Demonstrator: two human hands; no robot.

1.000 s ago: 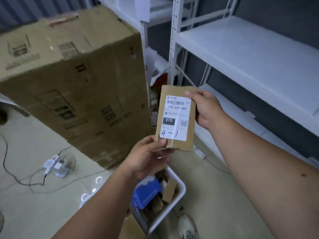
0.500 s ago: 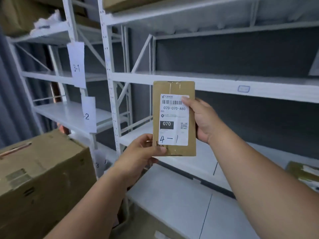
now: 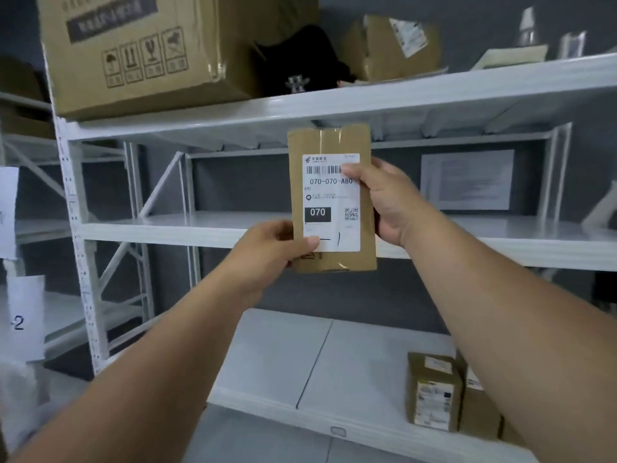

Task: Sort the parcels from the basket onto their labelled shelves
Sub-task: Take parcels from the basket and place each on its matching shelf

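Observation:
I hold a flat brown cardboard parcel [image 3: 330,142] upright in front of a white metal shelf rack. Its white label reads 070-070-A80 and 070, with a handwritten mark partly covered by my thumb. My left hand [image 3: 270,252] pinches the parcel's lower left corner. My right hand [image 3: 389,198] grips its right edge, thumb on the label near the barcode. Behind the parcel runs the middle shelf [image 3: 187,228], with the lower shelf [image 3: 277,355] beneath. The basket is out of view.
The top shelf [image 3: 400,95] carries a large brown carton [image 3: 133,51], a black item [image 3: 297,61] and a smaller box [image 3: 390,45]. Two small parcels [image 3: 434,392] stand on the lower shelf at right. Paper tags hang on the left rack [image 3: 23,315]. A sheet is taped to the back wall [image 3: 467,178].
The view has swung up from the floor and basket to the shelf rack. Both hands kept hold of the parcel and raised it; my left thumb now covers part of the handwritten mark.

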